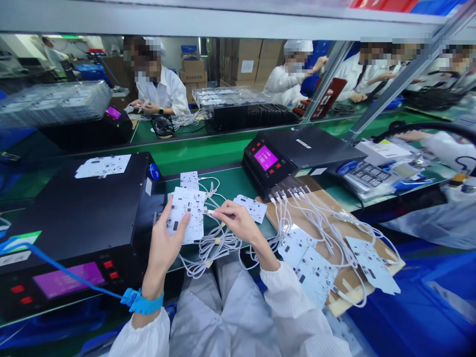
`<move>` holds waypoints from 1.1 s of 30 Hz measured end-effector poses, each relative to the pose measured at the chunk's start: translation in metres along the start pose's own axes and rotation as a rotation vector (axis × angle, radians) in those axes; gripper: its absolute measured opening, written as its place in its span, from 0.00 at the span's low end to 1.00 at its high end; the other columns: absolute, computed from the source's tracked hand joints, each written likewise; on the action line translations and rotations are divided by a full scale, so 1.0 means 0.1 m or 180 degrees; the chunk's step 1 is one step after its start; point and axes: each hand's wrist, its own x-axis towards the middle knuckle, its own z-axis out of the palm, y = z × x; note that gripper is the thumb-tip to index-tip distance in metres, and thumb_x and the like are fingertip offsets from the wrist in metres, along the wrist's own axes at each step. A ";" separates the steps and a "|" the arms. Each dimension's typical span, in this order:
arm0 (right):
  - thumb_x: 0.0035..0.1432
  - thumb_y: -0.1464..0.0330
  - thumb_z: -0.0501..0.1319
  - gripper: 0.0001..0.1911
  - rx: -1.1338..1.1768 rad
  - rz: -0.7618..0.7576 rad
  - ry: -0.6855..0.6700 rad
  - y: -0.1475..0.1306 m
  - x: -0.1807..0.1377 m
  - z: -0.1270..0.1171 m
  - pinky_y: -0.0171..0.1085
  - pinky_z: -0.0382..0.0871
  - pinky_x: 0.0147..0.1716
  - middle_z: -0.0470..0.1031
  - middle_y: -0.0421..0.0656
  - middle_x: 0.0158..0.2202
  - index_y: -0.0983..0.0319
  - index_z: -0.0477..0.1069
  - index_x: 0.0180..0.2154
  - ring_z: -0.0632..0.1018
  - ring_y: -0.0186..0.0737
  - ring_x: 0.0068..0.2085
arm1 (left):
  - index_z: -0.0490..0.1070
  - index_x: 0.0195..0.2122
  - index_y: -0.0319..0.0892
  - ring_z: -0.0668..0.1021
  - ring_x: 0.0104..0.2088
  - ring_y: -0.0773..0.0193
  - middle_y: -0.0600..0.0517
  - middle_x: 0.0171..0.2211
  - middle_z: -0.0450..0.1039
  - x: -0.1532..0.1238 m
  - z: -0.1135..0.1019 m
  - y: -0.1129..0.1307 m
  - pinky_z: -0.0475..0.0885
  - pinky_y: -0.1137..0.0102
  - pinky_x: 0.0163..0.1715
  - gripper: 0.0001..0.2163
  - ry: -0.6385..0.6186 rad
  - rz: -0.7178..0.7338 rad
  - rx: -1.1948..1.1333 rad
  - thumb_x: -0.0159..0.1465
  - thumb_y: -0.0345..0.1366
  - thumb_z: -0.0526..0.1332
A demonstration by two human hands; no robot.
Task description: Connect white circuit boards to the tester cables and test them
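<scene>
My left hand (168,238) grips a white circuit board (191,218) by its left side, thumb across its face. At the board's right edge, my right hand (238,220) pinches the plug of a white cable (209,212). Whether the plug sits fully in the board's socket I cannot tell. Below the board lie coiled white cables (217,243). Another white board (189,180) lies just behind the held one, and one more (253,208) rests beyond my right hand. A blue wrist strap (147,302) circles my left wrist.
A black box with a purple screen (92,213) stands at left, a white board (103,166) on top. Another black box (297,153) at right feeds several white cables. Boards (314,272) lie on and beside a cardboard sheet (336,203). Co-workers (163,84) sit across the bench.
</scene>
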 end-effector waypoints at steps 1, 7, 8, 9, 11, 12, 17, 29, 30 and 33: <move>0.63 0.48 0.67 0.20 0.0015 -0.0018 -0.0029 0.01 0.00 0.00 0.39 0.66 0.34 0.70 0.39 0.31 0.56 0.86 0.39 0.70 0.36 0.31 | 0.64 0.71 0.44 0.77 0.63 0.49 0.43 0.65 0.73 0.00 0.00 0.00 0.77 0.60 0.59 0.35 -0.0031 0.0004 0.0020 0.65 0.47 0.69; 0.65 0.50 0.66 0.18 -0.0064 -0.0050 -0.0093 0.00 -0.01 -0.01 0.38 0.67 0.35 0.72 0.40 0.32 0.57 0.86 0.40 0.72 0.36 0.33 | 0.64 0.71 0.45 0.76 0.64 0.49 0.43 0.65 0.72 0.01 -0.03 -0.02 0.76 0.59 0.61 0.35 -0.0135 0.0095 0.0056 0.65 0.48 0.69; 0.66 0.51 0.66 0.18 -0.0103 -0.0047 -0.0132 -0.02 -0.01 -0.03 0.38 0.68 0.36 0.74 0.41 0.33 0.57 0.85 0.40 0.73 0.37 0.34 | 0.64 0.71 0.46 0.76 0.65 0.49 0.43 0.66 0.72 0.00 -0.02 -0.03 0.75 0.59 0.63 0.34 -0.0123 0.0182 0.0099 0.66 0.49 0.69; 0.66 0.51 0.66 0.18 -0.0131 -0.0053 -0.0200 -0.03 -0.01 -0.04 0.38 0.70 0.37 0.77 0.42 0.35 0.58 0.85 0.42 0.75 0.37 0.35 | 0.65 0.71 0.47 0.75 0.65 0.49 0.44 0.66 0.71 0.00 -0.02 -0.03 0.73 0.59 0.64 0.33 -0.0102 0.0276 0.0147 0.66 0.49 0.68; 0.65 0.53 0.67 0.18 -0.0112 -0.0087 -0.0358 -0.06 -0.02 -0.09 0.40 0.73 0.42 0.81 0.44 0.42 0.57 0.83 0.48 0.78 0.40 0.40 | 0.64 0.71 0.49 0.74 0.66 0.50 0.45 0.67 0.70 -0.01 -0.01 -0.04 0.72 0.59 0.65 0.33 -0.0046 0.0420 0.0212 0.67 0.49 0.67; 0.65 0.53 0.68 0.20 -0.0058 -0.0098 -0.0406 -0.06 -0.03 -0.11 0.41 0.75 0.46 0.81 0.45 0.45 0.56 0.81 0.52 0.80 0.41 0.43 | 0.64 0.71 0.50 0.74 0.66 0.49 0.45 0.68 0.69 -0.02 0.00 -0.05 0.72 0.58 0.65 0.33 -0.0014 0.0445 0.0219 0.67 0.49 0.67; 0.72 0.55 0.58 0.22 0.0369 -0.0063 0.0054 -0.05 -0.04 -0.18 0.46 0.75 0.55 0.82 0.46 0.48 0.56 0.72 0.61 0.82 0.41 0.49 | 0.65 0.70 0.49 0.75 0.65 0.47 0.43 0.67 0.70 -0.02 0.04 -0.05 0.72 0.55 0.65 0.32 0.0124 0.0451 0.0257 0.67 0.50 0.67; 0.69 0.76 0.55 0.36 -0.1981 -0.0399 -0.0271 0.10 -0.07 -0.06 0.52 0.80 0.48 0.83 0.48 0.50 0.55 0.53 0.74 0.83 0.49 0.47 | 0.67 0.67 0.46 0.76 0.63 0.49 0.42 0.64 0.72 -0.06 0.08 0.02 0.75 0.57 0.62 0.29 0.0363 0.0552 0.0387 0.68 0.49 0.66; 0.70 0.76 0.53 0.33 -0.2121 -0.0546 -0.0187 0.12 -0.09 -0.07 0.52 0.80 0.50 0.81 0.51 0.52 0.56 0.56 0.73 0.82 0.50 0.50 | 0.67 0.66 0.46 0.76 0.62 0.49 0.42 0.63 0.73 -0.06 0.08 0.01 0.74 0.56 0.62 0.28 0.0412 0.0543 0.0396 0.68 0.49 0.66; 0.71 0.75 0.52 0.26 -0.2128 -0.0952 0.0248 0.12 -0.21 -0.10 0.52 0.79 0.53 0.76 0.55 0.59 0.56 0.69 0.66 0.80 0.50 0.55 | 0.68 0.62 0.44 0.80 0.57 0.49 0.41 0.58 0.76 -0.04 0.07 -0.02 0.78 0.56 0.56 0.26 0.0517 0.0430 0.0367 0.66 0.49 0.67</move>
